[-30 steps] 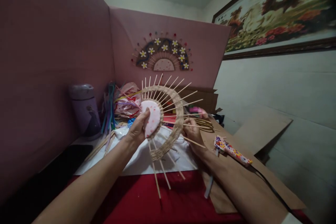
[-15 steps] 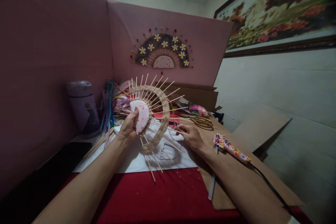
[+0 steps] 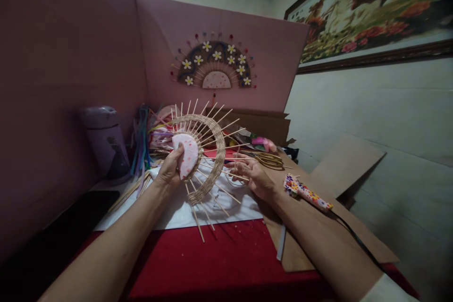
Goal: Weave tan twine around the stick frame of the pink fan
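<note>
My left hand (image 3: 170,166) grips the spotted pink half-disc (image 3: 188,152) of a fan frame, thumb on its face. Thin sticks spread outward from this half-disc, and a woven straw-coloured band (image 3: 221,148) runs across them in an arc. At the frame's right side, my right hand (image 3: 261,180) is by the stick ends, its bent fingers around a thin pale cord (image 3: 230,182). That cord hangs in a loop below the fingers, partly hidden by the sticks. The frame is held tilted above a white sheet (image 3: 170,214).
A finished flowered fan (image 3: 216,63) hangs on the pink partition. A lilac flask (image 3: 106,144) and coloured strips (image 3: 140,144) stand left. Coiled golden cord (image 3: 267,159), a flower-patterned glue gun (image 3: 307,192) with its cable, and brown cardboard (image 3: 357,233) lie right.
My right hand has moved slightly upward against the frame, and its fingers have spread and shifted around the stick ends. My left hand keeps its hold. The whole view has shifted slightly.
</note>
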Demonstrator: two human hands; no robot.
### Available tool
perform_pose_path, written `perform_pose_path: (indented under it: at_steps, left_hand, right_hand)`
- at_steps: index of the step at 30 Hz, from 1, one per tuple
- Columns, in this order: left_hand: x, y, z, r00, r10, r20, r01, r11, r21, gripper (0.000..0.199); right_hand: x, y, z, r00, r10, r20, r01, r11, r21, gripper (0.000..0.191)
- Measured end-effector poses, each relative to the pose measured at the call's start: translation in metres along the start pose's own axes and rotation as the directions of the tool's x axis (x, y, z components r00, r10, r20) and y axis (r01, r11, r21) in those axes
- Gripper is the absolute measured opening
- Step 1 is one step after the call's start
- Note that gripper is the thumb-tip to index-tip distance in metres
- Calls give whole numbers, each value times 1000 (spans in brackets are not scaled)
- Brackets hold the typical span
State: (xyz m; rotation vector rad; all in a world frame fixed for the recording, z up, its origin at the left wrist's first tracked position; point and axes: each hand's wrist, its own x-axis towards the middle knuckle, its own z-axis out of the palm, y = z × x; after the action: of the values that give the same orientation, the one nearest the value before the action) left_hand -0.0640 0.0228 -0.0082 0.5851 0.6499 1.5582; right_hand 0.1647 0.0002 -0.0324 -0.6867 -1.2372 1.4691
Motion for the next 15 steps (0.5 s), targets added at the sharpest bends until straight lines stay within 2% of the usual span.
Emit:
perform_pose_path:
  at_steps: [3,6,8,15]
  left_hand:
    - [-2,-1,2,1000,-14,0,14,1000,13,23]
    - [-3,-3,3,1000,-28,2,28,1000,12,22]
    - [-3,-4,5,999,-34,8,34,999,-2,21]
    - [-1,1,5,999,-23,-33,21,998,-59,22]
  right_hand:
    - [1,-2,0,995,-95,-43,97,995,25,46]
    - [2,-2,-2,982,-181,-62,175,981,-89,34]
    - [3,-1,-2,967,-237,-88,219,959,-180,32]
    - [1,-1,5,926,-336,-171,270,907,-323,25]
